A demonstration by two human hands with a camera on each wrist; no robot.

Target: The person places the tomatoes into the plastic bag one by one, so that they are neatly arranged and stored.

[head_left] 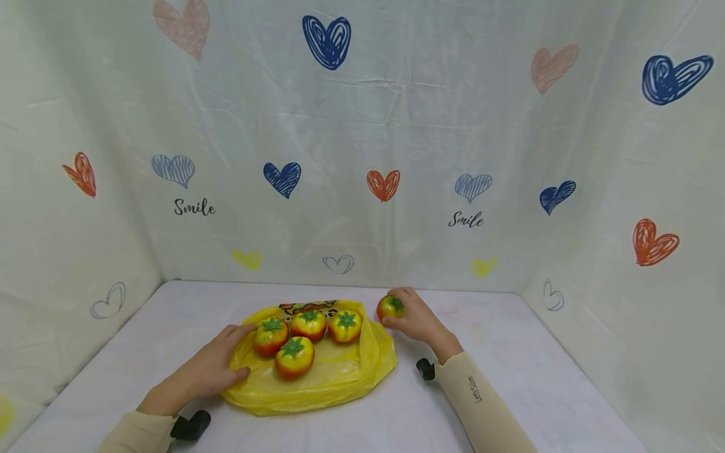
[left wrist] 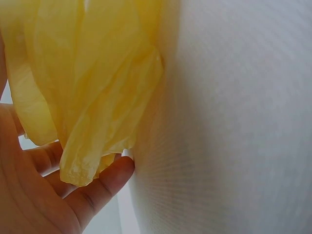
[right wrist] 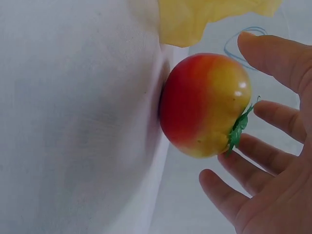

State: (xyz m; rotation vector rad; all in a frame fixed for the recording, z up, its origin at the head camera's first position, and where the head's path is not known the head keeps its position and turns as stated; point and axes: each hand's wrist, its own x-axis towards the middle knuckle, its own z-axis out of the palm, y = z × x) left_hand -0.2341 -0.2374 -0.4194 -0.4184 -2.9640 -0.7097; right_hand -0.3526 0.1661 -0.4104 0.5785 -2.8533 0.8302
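Observation:
Several red-and-yellow tomatoes (head_left: 294, 357) with green leafy tops sit together on a yellow plastic bag (head_left: 334, 391) spread over the table. My left hand (head_left: 212, 365) lies along the bag's left side, thumb and fingers extended at its edge. In the left wrist view, the crumpled bag (left wrist: 102, 83) hangs over part of those fingers. Off the bag's far right corner, a single tomato (right wrist: 202, 105) rests on the table. Around it my right hand (head_left: 416, 318) is spread, and the right wrist view shows a gap between its thumb and the fruit.
A white cloth covers the table (head_left: 498, 358). Behind and at both sides stand pale curtains (head_left: 351, 239) printed with hearts and the word Smile. Dark wrist cameras show at both cuffs, the right one (head_left: 426, 369) close over the table.

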